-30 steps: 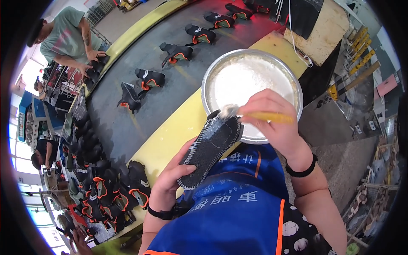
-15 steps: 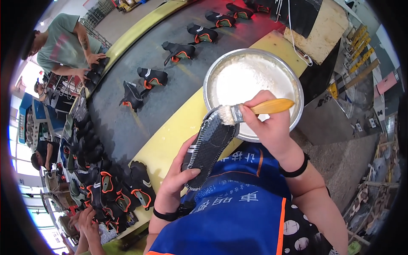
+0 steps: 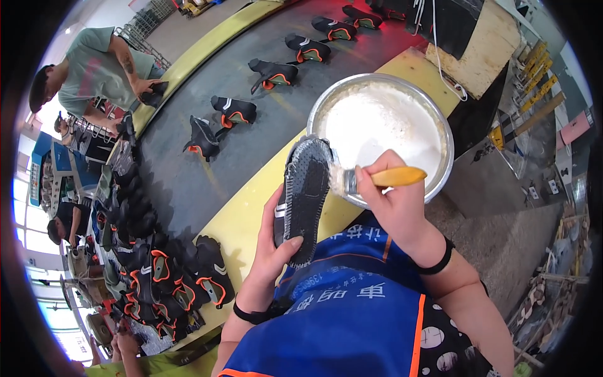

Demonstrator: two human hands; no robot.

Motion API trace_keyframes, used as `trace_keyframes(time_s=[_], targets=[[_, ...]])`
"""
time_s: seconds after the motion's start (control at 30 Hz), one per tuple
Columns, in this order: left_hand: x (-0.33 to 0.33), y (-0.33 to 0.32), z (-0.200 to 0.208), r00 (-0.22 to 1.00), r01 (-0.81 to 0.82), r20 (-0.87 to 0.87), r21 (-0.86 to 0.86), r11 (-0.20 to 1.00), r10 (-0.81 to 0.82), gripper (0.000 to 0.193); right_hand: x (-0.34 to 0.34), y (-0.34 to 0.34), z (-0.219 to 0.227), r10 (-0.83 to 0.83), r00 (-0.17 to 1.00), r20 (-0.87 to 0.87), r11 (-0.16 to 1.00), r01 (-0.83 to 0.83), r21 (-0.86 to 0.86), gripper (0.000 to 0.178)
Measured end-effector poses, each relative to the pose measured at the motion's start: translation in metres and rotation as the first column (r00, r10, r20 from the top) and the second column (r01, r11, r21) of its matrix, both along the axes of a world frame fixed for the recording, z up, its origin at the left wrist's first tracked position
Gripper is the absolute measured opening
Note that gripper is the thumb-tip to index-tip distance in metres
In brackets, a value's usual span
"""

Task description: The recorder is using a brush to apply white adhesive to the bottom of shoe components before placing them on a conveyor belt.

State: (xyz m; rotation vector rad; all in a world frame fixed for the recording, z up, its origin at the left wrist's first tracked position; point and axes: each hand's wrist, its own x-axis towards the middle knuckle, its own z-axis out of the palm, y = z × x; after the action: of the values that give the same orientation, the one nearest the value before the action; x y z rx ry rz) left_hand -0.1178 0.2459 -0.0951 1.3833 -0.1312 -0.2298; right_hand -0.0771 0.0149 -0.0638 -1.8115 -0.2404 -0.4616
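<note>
Inside the grip of the left hand, a dark shoe is held by its lower end, with the stitched bottom turned up and the thumb pressed on it. Apart from it, the right hand pinches a brush with a yellow handle, and its pale bristles are just beside the shoe's edge, though I cannot tell if they touch. Beyond the right hand stands a metal basin of white material, and leftward of the left hand, orange-edged shoes lie heaped.
</note>
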Motion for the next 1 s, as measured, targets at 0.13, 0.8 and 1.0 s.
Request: trace_keyframes(time_s=[0.13,0.8,1.0], targets=[[0.003,0.001,0.001,1.0,-0.011,-0.011,-0.007,1.0,0.01,0.092,-0.009,-0.001,0.011,0.047,0.998,-0.044,0.999,-0.047,0.002,0.017],[-0.005,0.017,-0.004,0.987,0.137,0.078,0.07,0.988,-0.142,0.094,0.031,-0.016,0.021,0.0,0.997,0.071,0.968,0.018,-0.252,0.017],[-0.015,0.023,0.004,0.966,0.123,-0.208,-0.137,0.983,-0.15,0.094,0.036,-0.025,0.017,0.144,0.941,0.307,0.983,-0.099,-0.156,0.01]])
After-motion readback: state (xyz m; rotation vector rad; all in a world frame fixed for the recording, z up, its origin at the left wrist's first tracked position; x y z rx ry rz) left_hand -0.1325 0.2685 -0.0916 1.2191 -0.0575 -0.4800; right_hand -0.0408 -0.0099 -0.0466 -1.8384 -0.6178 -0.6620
